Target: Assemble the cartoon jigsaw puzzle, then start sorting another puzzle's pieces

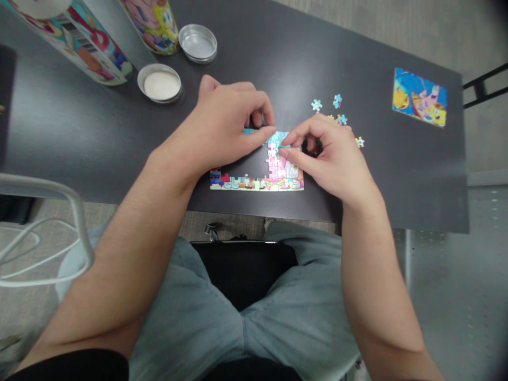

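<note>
A partly assembled jigsaw puzzle (283, 182) lies flat near the table's front edge. Its bottom row and right part are joined, while dark tabletop shows through a gap at the left middle. My left hand (234, 119) is over the puzzle's upper left, fingers curled, with thumb and index finger closed at its top edge. Part of the upper row is hidden under that hand. At the puzzle's right side, my right hand (329, 151) pinches a small bluish puzzle piece (280, 150) between thumb and index finger. Several loose puzzle pieces (316, 105) lie beyond my right hand, partly covered by it.
Two round metal lids (197, 43) (159, 83) sit at the back left, beside a cartoon-printed tin (154, 26) and a larger printed cylinder (91, 47). A picture card (419, 98) lies far right. A white cable (75, 211) loops at the left.
</note>
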`<state>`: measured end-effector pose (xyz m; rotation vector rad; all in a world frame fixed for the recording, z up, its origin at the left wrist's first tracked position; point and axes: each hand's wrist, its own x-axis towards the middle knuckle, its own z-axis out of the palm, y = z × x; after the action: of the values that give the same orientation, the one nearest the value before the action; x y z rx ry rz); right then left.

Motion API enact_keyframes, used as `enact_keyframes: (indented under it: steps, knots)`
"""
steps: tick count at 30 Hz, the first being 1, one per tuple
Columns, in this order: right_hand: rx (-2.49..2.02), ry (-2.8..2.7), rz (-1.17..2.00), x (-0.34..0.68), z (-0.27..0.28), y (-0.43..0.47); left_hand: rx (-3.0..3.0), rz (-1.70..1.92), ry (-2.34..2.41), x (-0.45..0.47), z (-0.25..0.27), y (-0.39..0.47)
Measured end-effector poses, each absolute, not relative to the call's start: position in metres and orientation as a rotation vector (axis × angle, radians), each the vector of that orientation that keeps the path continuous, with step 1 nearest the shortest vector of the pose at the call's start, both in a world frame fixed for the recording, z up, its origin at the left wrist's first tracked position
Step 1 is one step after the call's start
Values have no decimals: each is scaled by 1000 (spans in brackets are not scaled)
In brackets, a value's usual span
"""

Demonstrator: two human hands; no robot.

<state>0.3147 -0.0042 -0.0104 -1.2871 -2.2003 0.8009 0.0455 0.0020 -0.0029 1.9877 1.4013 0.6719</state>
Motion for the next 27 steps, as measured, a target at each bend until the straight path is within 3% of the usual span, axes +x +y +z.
enact_keyframes:
  steps: [20, 27]
  knots:
    - [-1289, -2162, 721, 326, -6, -1, 2061, 625, 1426, 43, -5, 1]
    - [-1361, -1923, 517, 380, -9, 22, 2102, 661, 1405, 41, -1, -1]
